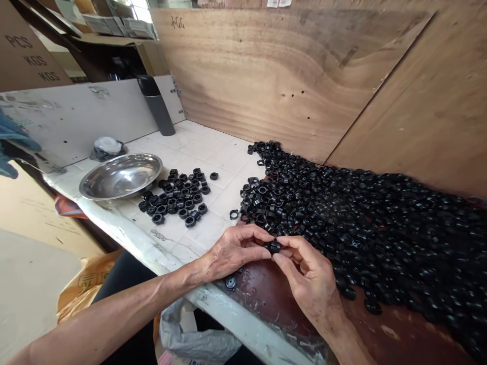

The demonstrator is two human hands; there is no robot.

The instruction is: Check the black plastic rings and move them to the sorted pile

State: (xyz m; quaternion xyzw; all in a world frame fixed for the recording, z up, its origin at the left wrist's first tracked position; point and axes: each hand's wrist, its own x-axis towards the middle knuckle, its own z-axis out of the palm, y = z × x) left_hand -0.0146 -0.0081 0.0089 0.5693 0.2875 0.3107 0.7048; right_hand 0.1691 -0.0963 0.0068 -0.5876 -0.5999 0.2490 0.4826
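Note:
Between the fingertips of both hands is a small black plastic part, held just above the table's front area. My left hand pinches it from the left with thumb and forefinger. From the right, my right hand grips the same part with thumb and fingers. Behind and to the right spreads a large pile of black ring-like parts. A smaller group of black parts lies on the white tabletop. One round black piece rests near the front edge, below my left hand.
A shiny metal bowl stands at the left, with a bagged white item behind it. A dark bottle is near the back corner. Wooden boards wall the back. Plastic bags hang below the front edge.

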